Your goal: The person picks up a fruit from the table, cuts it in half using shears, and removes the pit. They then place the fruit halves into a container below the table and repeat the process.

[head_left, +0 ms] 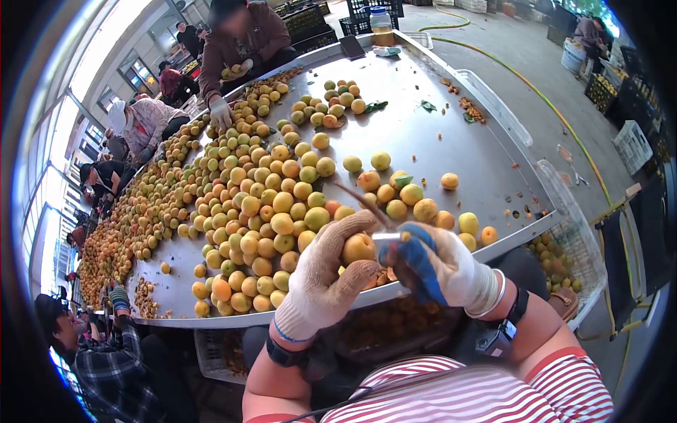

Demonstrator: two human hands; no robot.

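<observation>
My left hand (330,271), in a white and tan work glove, is wrapped round a round orange fruit (359,248), persimmon-like, above the table's near edge. My right hand (441,264), in a white and blue glove, grips a small hand tool (386,237) with a silvery metal part, close against the fruit's right side. Its handle is hidden and the fingers are partly blurred, so its exact kind cannot be told. A thin brown curved strip (361,199) stands out above the tool. Beyond my hands, many yellow-orange and greenish fruits (282,224) lie on the metal table (395,134).
Calyx scraps and leaves (471,111) litter the table. Under the right edge stands a clear crate of fruit (550,264). A jar (381,25) stands at the far end. Across the table a co-worker's gloved hand (221,114) touches fruit; other people sit along the left side.
</observation>
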